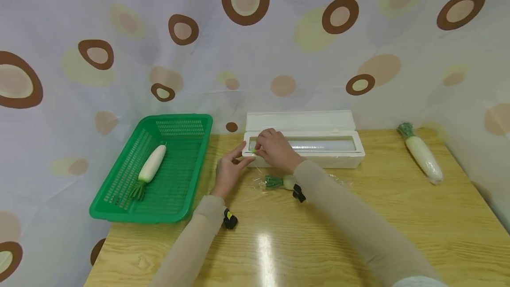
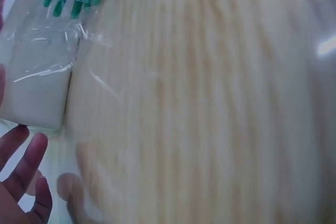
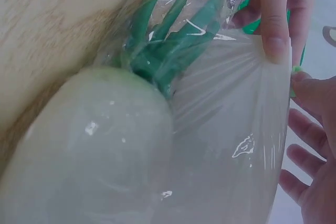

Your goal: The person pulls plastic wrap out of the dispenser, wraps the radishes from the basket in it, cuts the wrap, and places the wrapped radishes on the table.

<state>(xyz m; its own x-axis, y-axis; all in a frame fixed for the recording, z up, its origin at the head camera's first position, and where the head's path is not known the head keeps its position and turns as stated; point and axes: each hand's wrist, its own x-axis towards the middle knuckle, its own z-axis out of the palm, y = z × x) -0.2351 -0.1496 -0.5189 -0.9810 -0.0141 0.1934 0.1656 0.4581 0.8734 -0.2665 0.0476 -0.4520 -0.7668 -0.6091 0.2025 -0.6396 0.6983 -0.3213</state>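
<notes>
A white cling film box (image 1: pixel 342 162) stands lid up at the back of the table, its film roll (image 1: pixel 324 145) inside. My right hand (image 1: pixel 276 150) pinches a small green slide cutter (image 3: pixel 295 72) at the box's left front edge. With thumb on top and fingers behind, my left hand (image 1: pixel 228 174) grips the left corner of the box, over the film's edge. Clear cling film (image 3: pixel 236 93) runs in creases from that edge over a white radish (image 3: pixel 89 150) with green leaves. In the head view, my right forearm partly hides this radish.
On the left stands a green plastic basket (image 1: pixel 201 163) with a white radish (image 1: pixel 153 163) in it. A radish in shiny film (image 1: pixel 424 158) lies at the table's right. A patterned cloth (image 1: pixel 255 56) hangs behind the wooden table (image 1: pixel 311 242).
</notes>
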